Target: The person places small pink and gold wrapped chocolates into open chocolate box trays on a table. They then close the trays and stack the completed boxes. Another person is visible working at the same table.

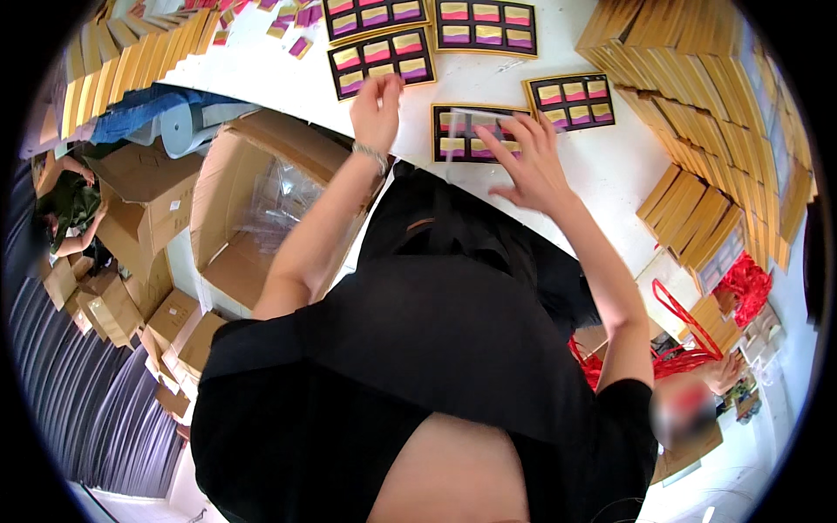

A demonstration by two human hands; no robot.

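Observation:
My left hand (378,113) is closed, fingertips drawn together at the front edge of a black tray box (356,92) holding pink, purple and gold pieces. Whether anything small is between those fingers I cannot tell. A clear plastic lid (456,171) hangs a little over another such box (442,155), seen through it. Around the lid's right side bend the fingers of my right hand (536,170), with the thumb toward me. One more filled box (571,100) lies just beyond that hand, to the right.
Further filled boxes (485,26) and loose wrapped pieces (301,46) lie at the far side of the white table (602,174). Gold box stacks (706,96) line the right. A large open carton (228,187) with clear plastic stands left. Other people are on both sides.

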